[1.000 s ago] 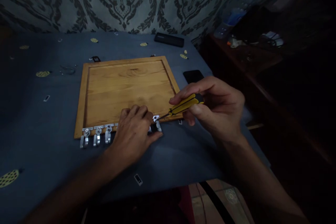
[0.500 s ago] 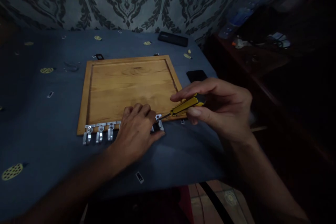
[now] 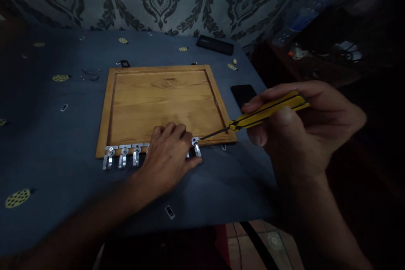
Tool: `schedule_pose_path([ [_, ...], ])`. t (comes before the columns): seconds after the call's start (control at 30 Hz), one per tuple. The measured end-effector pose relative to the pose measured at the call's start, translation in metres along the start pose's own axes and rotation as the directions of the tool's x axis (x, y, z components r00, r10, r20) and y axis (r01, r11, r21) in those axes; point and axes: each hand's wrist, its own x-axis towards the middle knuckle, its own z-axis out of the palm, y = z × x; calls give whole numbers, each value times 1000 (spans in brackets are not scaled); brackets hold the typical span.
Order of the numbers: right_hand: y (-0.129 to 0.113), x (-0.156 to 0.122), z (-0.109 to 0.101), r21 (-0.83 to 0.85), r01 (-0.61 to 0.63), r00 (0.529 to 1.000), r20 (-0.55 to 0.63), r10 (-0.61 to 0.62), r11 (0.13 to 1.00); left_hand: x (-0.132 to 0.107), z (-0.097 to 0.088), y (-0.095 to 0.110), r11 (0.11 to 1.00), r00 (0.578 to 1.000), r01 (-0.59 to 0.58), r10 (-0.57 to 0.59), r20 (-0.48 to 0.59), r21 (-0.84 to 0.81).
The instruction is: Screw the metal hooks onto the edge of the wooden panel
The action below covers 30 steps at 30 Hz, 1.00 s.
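A wooden panel [image 3: 161, 103] with a raised frame lies on the cloth, several metal hooks [image 3: 124, 156] lined along its near edge. My left hand [image 3: 167, 152] rests over that edge with bent fingers, hiding some hooks. Its thumb and fingers close around the rightmost metal hook [image 3: 196, 148]. A yellow and black screwdriver [image 3: 268, 112] is gripped in my right hand [image 3: 311, 135], to the right of the panel. The shaft slants down to the left, and its tip is beside the rightmost hook's mounting plate; whether it touches is unclear.
A black phone [image 3: 243, 95] lies right of the panel and a dark case [image 3: 215, 45] farther back. Small loose hardware [image 3: 90, 74] is at the left. A patterned wall [image 3: 158, 0] rises behind. A plastic bottle [image 3: 294, 23] stands at the right on a brown surface [image 3: 316, 67].
My right hand has drawn back to the right with the screwdriver, whose tip has moved off the hook's screw area. My left hand stays on the hooks. The view has shifted slightly.
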Motion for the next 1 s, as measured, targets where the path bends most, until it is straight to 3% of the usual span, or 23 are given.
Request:
schedule_pose_path([
  [0.3, 6, -4, 2, -84, -88, 991, 97, 96, 993, -1, -2, 1, 1000, 1000, 4, -4, 3, 20],
  [0.73, 4, -6, 5, -114, -71, 992, 100, 82, 991, 0, -3, 2, 1000, 1000, 16, -16, 23, -4],
  [1.0, 11, -7, 5, -128, 4, 990, 142, 14, 992, -1, -1, 1, 1000, 1000, 0, 0, 7, 3],
])
